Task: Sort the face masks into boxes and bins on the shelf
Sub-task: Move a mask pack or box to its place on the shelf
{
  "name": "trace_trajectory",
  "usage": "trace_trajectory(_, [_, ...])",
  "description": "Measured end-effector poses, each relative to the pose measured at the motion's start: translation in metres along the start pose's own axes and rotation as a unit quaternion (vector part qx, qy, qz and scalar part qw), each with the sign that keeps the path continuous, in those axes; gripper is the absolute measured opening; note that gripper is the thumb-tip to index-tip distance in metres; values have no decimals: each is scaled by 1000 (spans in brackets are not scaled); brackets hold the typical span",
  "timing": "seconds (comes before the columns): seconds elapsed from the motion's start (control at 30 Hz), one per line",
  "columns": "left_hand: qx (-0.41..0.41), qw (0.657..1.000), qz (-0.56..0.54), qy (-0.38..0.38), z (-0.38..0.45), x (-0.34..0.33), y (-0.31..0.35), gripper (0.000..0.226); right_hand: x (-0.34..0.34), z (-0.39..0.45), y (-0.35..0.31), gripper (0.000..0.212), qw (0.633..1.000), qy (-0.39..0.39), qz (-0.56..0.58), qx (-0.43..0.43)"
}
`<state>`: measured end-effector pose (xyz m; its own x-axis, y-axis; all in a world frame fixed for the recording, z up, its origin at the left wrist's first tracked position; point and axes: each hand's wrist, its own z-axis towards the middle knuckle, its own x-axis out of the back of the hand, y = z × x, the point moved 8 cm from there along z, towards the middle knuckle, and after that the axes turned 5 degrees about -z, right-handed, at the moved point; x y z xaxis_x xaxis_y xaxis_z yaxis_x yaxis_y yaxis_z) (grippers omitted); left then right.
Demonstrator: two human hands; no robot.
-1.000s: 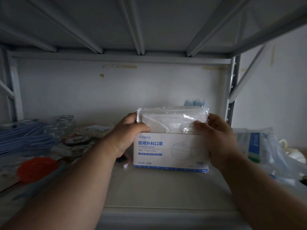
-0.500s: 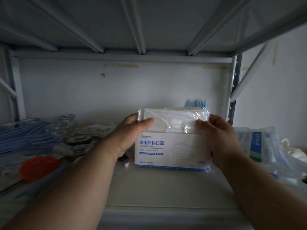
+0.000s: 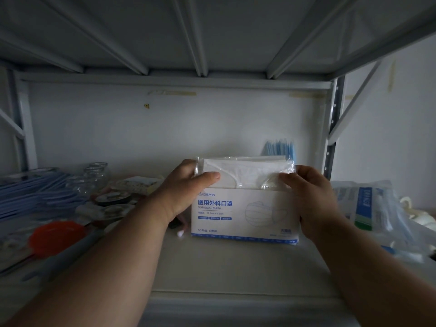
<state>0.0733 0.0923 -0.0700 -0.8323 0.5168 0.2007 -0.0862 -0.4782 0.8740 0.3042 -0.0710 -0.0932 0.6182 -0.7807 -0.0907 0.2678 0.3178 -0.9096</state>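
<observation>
Your left hand [image 3: 186,185] pinches the left end of the clear mask packet [image 3: 245,172], thumb in front and fingers behind. Your right hand [image 3: 311,197] pinches its right end in the same way. The packet stands upright, its lower part inside the open top of the surgical mask box [image 3: 243,215]. This box stands at the middle of the shelf [image 3: 224,267], with bare room before it up to the front edge. Blue masks [image 3: 279,148] rise behind the box.
</observation>
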Motion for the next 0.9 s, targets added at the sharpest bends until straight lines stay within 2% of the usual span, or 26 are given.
trace_trajectory(0.1, [-23, 1000, 6, 20, 3, 4, 0, 23, 2, 3, 4, 16, 1000, 3, 4, -10])
trace_trajectory(0.2, [-48, 998, 11, 28, 7, 6, 0, 41, 1, 1, 5, 15, 1000, 0, 4, -17])
trace_trajectory(0.27, [-54, 998, 10, 24, 8, 6, -1, 44, -1, 0, 4, 23, 1000, -6, -2, -16])
trace_trajectory(0.37, [-61, 998, -5, 21, 11, 6, -3, 47, -3, -3, -1, 46, 1000, -11, -5, -5])
trace_trajectory(0.47, [-60, 998, -27, 26, 12, 5, -3, 79, -3, -3, -7, 52, 999, -19, -7, 29])
trace_trajectory(0.53, [-68, 997, -36, 21, 11, 4, 0, 89, -2, -2, -8, 52, 999, -22, -11, 40])
trace_trajectory(0.6, [-73, 997, -36, 14, 9, 3, 1, 80, -2, -2, -6, 42, 999, -18, -27, 33])
trace_trajectory(0.7, [-67, 997, -26, -9, 8, 0, -1, 52, -3, -4, -3, 23, 999, -20, -47, 13])
trace_trajectory(0.77, [-69, 997, -10, -24, 5, -3, 0, 36, -3, -6, -3, 20, 998, -21, -54, 11])
trace_trajectory(0.9, [-81, 996, 8, -32, 4, -4, 3, 19, -5, -8, -5, 23, 998, -31, -57, 12])
